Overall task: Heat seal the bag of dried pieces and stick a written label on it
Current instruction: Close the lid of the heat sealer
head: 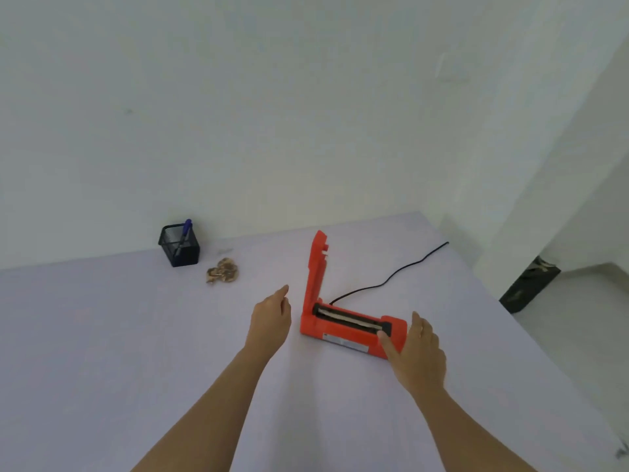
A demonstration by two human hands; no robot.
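Two bare hands over a pale lilac table [102,335], orange heat sealer [350,327] between them. Sealer lid stands upright at its left end; dark sealing strip along the base exposed. Black cord [391,279] runs from behind the sealer toward the table's far right edge. Right hand [417,356] at the sealer's right end, fingers straight and close together, thumb touching the near front corner of the base; grips nothing. Left hand [270,318] just left of the sealer's hinge, apart from it, fingers loosely curled, empty. Bag of dried pieces [223,270] lies flat on the table, well left of and beyond the sealer. Just beyond the bag, a black mesh pen holder [178,247] with a blue pen [184,233] leaning inside.
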